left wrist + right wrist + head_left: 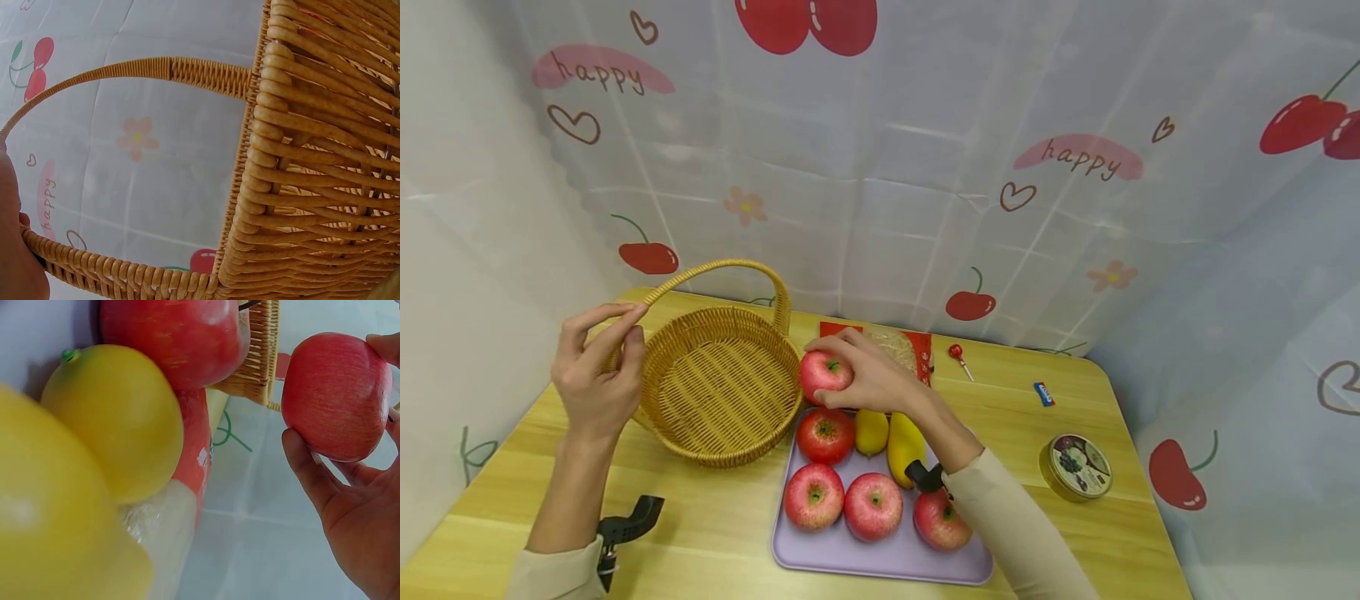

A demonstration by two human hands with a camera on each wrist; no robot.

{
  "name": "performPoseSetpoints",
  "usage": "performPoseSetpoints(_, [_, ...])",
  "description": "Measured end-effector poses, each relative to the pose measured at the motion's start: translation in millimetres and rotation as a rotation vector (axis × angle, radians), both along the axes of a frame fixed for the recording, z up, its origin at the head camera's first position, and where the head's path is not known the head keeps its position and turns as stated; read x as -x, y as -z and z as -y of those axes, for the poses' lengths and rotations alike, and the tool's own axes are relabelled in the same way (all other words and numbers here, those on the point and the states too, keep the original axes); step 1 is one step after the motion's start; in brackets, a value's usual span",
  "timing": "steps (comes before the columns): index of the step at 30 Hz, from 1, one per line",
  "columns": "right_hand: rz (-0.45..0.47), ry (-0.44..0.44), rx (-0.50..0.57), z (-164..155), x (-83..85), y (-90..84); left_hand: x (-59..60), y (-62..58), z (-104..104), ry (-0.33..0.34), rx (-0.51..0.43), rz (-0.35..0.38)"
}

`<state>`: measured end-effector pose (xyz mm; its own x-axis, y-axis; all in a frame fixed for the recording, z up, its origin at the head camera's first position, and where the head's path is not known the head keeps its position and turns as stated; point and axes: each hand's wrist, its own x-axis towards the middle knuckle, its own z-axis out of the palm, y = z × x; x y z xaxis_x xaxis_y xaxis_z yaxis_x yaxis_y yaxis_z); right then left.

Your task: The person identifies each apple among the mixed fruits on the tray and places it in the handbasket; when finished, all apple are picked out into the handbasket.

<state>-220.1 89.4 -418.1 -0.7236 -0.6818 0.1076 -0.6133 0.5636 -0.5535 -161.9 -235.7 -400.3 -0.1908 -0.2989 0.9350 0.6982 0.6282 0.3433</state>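
Observation:
My left hand (598, 367) grips the handle (722, 265) of a round woven basket (718, 458) at the left of the table; the left wrist view shows the handle (125, 70) rising from the wicker side (312, 156). My right hand (880, 375) holds a red apple (823, 379) between thumb and fingers, just right of the basket's rim. In the right wrist view the apple (337, 397) is raised off the tray. Below it is a lilac tray (880, 565) with several apples (873, 507), a darker red fruit (826, 435), a lemon (871, 433) and a yellow mango (906, 448).
Behind the right hand lies a red packet (921, 350) with a clear window. A red lollipop (957, 352), a small blue wrapped candy (1043, 393) and a round tin (1077, 467) are on the right of the wooden table. A printed curtain (880, 208) hangs behind.

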Motion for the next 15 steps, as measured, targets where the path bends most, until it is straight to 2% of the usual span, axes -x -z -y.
performPoseSetpoints(9, [0.032,-0.020,0.020,15,2.8,-3.2,2.0,3.3,2,0.011,-0.001,0.000])
performPoseSetpoints(15, [0.039,-0.021,0.044,23,5.1,-3.8,-2.9,-2.9,-3,0.013,-0.007,-0.002])
